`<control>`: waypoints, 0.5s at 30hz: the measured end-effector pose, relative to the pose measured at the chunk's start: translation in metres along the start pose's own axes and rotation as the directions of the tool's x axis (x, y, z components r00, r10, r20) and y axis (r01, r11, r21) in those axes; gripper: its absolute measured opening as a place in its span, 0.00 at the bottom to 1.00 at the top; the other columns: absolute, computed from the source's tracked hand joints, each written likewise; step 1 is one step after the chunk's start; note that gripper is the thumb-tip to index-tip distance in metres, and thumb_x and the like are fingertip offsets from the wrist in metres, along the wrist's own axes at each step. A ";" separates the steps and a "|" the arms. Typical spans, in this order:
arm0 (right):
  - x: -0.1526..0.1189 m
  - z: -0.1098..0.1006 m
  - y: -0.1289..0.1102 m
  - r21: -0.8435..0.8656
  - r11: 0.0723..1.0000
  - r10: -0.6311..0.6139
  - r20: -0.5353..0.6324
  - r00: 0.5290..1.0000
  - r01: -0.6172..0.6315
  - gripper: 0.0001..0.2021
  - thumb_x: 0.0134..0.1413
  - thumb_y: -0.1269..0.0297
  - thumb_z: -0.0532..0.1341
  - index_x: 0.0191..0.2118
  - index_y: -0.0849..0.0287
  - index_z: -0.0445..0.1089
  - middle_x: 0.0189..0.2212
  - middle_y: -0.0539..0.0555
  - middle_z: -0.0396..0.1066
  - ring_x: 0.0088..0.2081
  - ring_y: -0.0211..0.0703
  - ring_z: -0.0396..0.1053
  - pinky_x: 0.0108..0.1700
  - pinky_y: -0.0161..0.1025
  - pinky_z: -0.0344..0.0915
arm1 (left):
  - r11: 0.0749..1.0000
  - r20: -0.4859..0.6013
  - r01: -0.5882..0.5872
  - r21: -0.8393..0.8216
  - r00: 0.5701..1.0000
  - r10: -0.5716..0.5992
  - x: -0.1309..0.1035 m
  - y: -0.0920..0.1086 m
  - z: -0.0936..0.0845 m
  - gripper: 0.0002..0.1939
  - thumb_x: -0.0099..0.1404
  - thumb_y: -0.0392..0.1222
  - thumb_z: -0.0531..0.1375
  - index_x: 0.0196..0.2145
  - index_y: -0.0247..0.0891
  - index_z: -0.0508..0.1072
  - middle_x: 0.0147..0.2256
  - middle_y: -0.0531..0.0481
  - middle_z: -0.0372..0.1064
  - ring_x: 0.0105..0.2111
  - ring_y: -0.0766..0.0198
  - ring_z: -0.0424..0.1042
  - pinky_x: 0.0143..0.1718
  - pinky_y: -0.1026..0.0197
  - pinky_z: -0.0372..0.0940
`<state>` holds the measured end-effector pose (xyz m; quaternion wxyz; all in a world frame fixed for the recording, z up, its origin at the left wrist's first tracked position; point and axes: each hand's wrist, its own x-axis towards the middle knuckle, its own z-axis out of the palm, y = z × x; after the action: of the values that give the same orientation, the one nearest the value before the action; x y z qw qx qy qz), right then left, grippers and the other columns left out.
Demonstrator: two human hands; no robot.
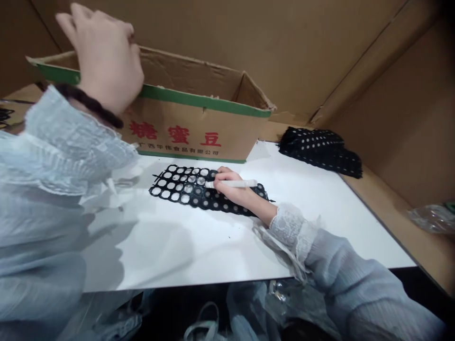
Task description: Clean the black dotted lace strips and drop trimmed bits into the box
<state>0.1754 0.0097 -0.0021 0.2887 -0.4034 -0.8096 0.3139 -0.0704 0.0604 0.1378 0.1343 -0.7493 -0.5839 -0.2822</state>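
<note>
My right hand (232,187) is closed round a white pen-like tool (241,183), and it rests over a black sheet with rows of round cells (209,192) on the white board. Toward the left, the sheet's round openings show white; the cells near and right of my right hand are dark with small grey centres. My left hand (106,57) is raised over the rim of an open cardboard box (188,121). Its fingers are bent and slightly blurred, and whether they hold anything is hidden.
A stack of black dotted sheets (320,149) lies at the board's back right edge. Cardboard walls stand behind and to the right. Clear plastic (432,219) lies at the far right, with more plastic bags below the front edge of the white board (159,255).
</note>
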 end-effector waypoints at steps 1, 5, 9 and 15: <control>0.000 0.000 0.000 -0.006 1.000 0.001 0.005 1.000 -0.001 0.13 0.47 0.71 0.51 0.15 0.59 0.56 0.25 0.50 0.56 0.34 0.40 0.60 0.40 0.38 0.56 | 0.998 -0.127 -0.011 0.061 0.992 0.019 -0.008 0.010 0.006 0.23 0.68 0.44 0.41 0.55 0.24 0.54 0.55 0.51 0.49 0.57 0.47 0.41 0.55 0.39 0.34; 0.000 0.001 0.003 -0.011 1.000 0.004 0.020 1.000 -0.004 0.11 0.45 0.72 0.53 0.15 0.59 0.59 0.26 0.50 0.54 0.36 0.41 0.59 0.41 0.39 0.56 | 0.947 -0.003 -0.321 0.001 0.947 0.321 -0.075 0.047 0.046 0.16 0.65 0.43 0.47 0.44 0.35 0.68 0.40 0.48 0.66 0.46 0.58 0.61 0.53 0.51 0.50; 0.000 0.000 -0.001 -0.042 0.999 0.016 0.026 1.000 -0.015 0.11 0.44 0.72 0.54 0.16 0.59 0.61 0.28 0.51 0.56 0.39 0.42 0.58 0.45 0.40 0.54 | 0.902 0.313 -0.162 -0.401 0.901 0.301 -0.120 0.054 0.079 0.19 0.60 0.43 0.51 0.49 0.36 0.63 0.40 0.44 0.67 0.44 0.54 0.64 0.48 0.51 0.55; -0.003 0.000 -0.010 -0.136 0.990 0.041 0.036 0.998 -0.036 0.10 0.44 0.73 0.56 0.16 0.59 0.63 0.32 0.51 0.58 0.41 0.44 0.55 0.49 0.44 0.52 | 0.682 0.554 0.182 -0.708 0.742 0.378 -0.115 0.041 0.079 0.23 0.60 0.41 0.52 0.53 0.40 0.55 0.38 0.49 0.69 0.37 0.61 0.67 0.37 0.61 0.61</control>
<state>0.1717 0.0022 0.0047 0.2386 -0.4314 -0.8266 0.2716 -0.0288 -0.0010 0.0127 -0.3727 -0.8205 -0.3868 -0.1955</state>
